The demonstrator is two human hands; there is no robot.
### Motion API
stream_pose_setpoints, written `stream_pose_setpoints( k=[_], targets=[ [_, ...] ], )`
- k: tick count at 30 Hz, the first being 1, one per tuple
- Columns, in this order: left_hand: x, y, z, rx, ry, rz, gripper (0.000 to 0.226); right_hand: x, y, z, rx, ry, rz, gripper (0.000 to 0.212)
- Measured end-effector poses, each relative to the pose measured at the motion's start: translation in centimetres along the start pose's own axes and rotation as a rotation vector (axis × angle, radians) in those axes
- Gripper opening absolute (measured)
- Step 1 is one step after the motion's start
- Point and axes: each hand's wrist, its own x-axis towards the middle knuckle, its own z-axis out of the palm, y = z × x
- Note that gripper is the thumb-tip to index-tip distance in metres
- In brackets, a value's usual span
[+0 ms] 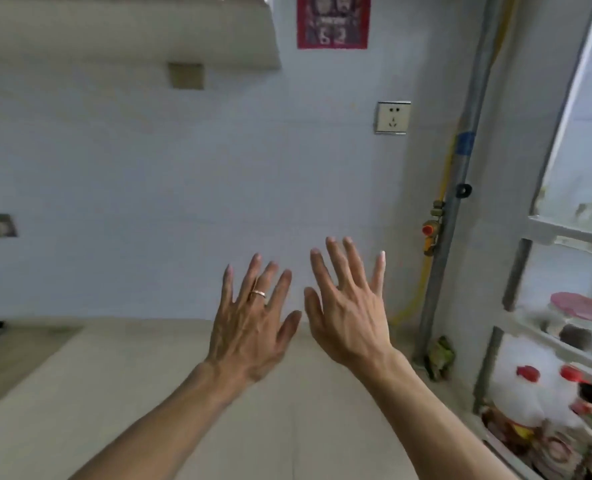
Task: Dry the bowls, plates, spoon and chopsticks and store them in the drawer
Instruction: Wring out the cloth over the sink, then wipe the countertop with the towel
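My left hand (253, 323) and my right hand (350, 313) are both raised in front of me, backs toward the camera, fingers spread and straight. Neither holds anything. A ring sits on a finger of my left hand. They hover side by side above a pale beige countertop (114, 393), in front of a white tiled wall. No bowls, plates, spoon, chopsticks or drawer are in view.
A wall socket (392, 117) and a red poster (333, 20) are on the wall. A grey pipe (461, 174) with a yellow gas valve (431, 233) runs down the right. A white rack (564, 341) with jars and bags stands at far right.
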Motion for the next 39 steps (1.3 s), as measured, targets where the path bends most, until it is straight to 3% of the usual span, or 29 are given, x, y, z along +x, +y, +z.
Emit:
stream_pose_setpoints(
  k=[5,12,22,29,39],
  targets=[
    [-11.2,-16.0,-9.2,0.191,0.029,-0.249,0.063,2.9,-20.5,1.9,0.240,0.038,-0.207,0.061],
    [-28.1,-32.3,-23.9,0.501,0.030,-0.529,0.063,3.2,-47.4,0.0,0.522,0.078,-0.412,0.059],
    [-50.9,-46.4,-43.0,0.960,-0.014,-0.909,0.064,1.1,-83.6,-6.4,0.931,0.120,-0.773,0.061],
    [-61.7,-54.6,-53.5,1.275,-0.103,-1.142,0.065,-0.9,-105.1,-10.0,1.209,0.098,-1.021,0.063],
    [-73.7,-63.9,-66.2,1.633,-0.194,-1.338,0.065,-4.2,-129.3,-17.8,1.459,0.083,-1.271,0.064]
  ],
)
